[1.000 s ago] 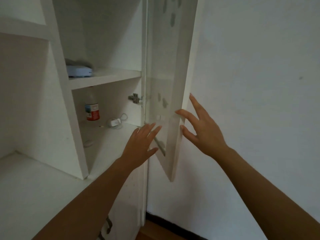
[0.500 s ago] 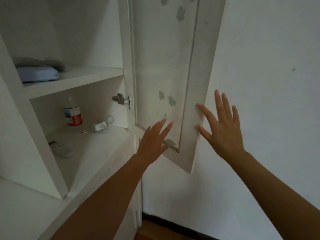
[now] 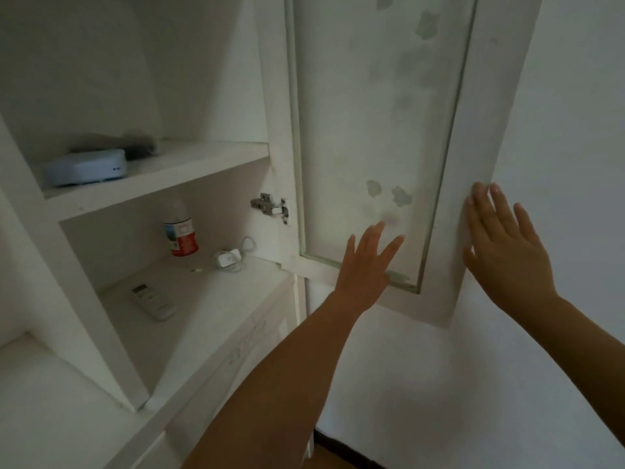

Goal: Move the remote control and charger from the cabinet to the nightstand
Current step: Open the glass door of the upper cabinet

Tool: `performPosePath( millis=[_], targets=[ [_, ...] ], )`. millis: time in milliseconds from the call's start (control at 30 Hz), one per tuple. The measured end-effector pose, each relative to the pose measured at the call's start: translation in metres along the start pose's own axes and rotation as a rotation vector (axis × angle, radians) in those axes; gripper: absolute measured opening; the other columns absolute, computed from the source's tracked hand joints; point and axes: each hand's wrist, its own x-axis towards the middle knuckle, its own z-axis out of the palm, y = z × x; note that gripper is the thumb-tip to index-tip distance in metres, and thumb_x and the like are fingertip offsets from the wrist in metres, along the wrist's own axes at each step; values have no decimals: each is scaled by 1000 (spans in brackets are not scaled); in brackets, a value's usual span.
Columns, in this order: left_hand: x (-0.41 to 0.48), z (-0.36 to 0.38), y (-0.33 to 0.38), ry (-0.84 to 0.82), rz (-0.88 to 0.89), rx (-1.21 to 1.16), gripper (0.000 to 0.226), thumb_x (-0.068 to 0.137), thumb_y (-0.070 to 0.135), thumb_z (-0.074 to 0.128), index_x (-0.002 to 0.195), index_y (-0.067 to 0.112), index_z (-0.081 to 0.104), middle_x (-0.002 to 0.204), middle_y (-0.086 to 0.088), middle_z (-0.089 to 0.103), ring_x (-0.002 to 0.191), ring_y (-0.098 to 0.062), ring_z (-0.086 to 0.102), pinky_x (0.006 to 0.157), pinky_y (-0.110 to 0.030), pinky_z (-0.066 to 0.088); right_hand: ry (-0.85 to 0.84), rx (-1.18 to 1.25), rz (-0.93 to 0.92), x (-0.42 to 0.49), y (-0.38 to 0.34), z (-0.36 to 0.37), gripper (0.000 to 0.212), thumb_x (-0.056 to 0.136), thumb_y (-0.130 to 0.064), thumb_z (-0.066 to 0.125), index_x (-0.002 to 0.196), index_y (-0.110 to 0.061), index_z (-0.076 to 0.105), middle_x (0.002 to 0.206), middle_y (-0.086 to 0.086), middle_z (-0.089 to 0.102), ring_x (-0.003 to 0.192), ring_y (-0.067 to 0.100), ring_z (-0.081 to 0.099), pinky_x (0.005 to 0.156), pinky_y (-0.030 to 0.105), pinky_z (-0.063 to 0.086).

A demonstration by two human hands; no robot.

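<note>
White walls and a white built-in cabinet (image 3: pixel 101 265) fill the head view, with its glazed door (image 3: pixel 372 130) swung wide open against the wall on the right. The right hand (image 3: pixel 504 252) lies flat against the door's outer edge, fingers spread and closed on nothing; the left hand (image 3: pixel 367 265) hovers open in front of the lower glass, also empty. The step in hand looks to be getting the door fully out of the way, so neither item is collected yet.

On the lower shelf the remote control (image 3: pixel 154 301) lies flat near the front, and the charger (image 3: pixel 229 258) sits further back with its cable looped beside it, well apart from the remote. A bottle with a red label (image 3: pixel 181 231) stands just left of the charger, and a pale flat device (image 3: pixel 86 167) rests on the shelf above. The next move probably calls for the left hand to reach in for the remote, then past the bottle for the charger without tipping it; the loose cable could snag. No nightstand is in view.
</note>
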Motion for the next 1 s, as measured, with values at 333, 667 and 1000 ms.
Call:
performPosePath(
  millis=[333,667,1000],
  targets=[
    [29,19,-7,133,1,79,67,72,8,69,130,22,40,142,-14,40,130,-31,39,106,-52,32,-1,93,-9,26,12,46,65,83,-15,33,138,9,9,150,29,11,141,37,6,110,50,17],
    [33,27,-4,176,-26,11,66,70,10,72,126,22,39,138,-15,45,125,-31,44,99,-48,45,117,262,109,32,-9,61,66,82,-9,33,138,9,2,150,31,6,139,32,-5,111,47,7],
    [28,23,-2,95,-31,47,68,76,13,68,134,22,34,146,-14,34,135,-31,32,107,-51,34,123,279,93,33,-12,59,59,85,-5,31,136,13,7,146,38,9,139,43,2,112,47,11]
  ],
)
